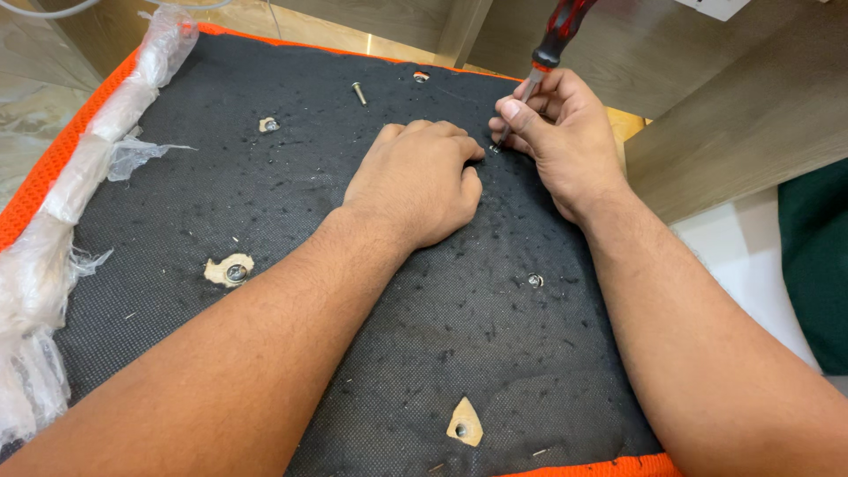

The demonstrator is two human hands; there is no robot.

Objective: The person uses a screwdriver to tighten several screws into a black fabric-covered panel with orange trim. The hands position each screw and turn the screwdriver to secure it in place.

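Note:
My right hand (565,132) grips a screwdriver (549,49) with a red and black handle, its tip down on a small screw (495,148) in the black fabric underside of a seat panel (291,221). My left hand (420,181) rests knuckles-up on the fabric just left of that screw, fingers curled, touching the panel. A loose bolt (359,92) lies on the fabric near the far edge.
Torn holes with metal inserts (231,269) (465,424) (268,124) (534,280) dot the fabric. Clear plastic wrap (62,194) runs along the orange left edge (53,159). Wooden boards (733,115) stand at the far right. A dark green object (817,265) lies at right.

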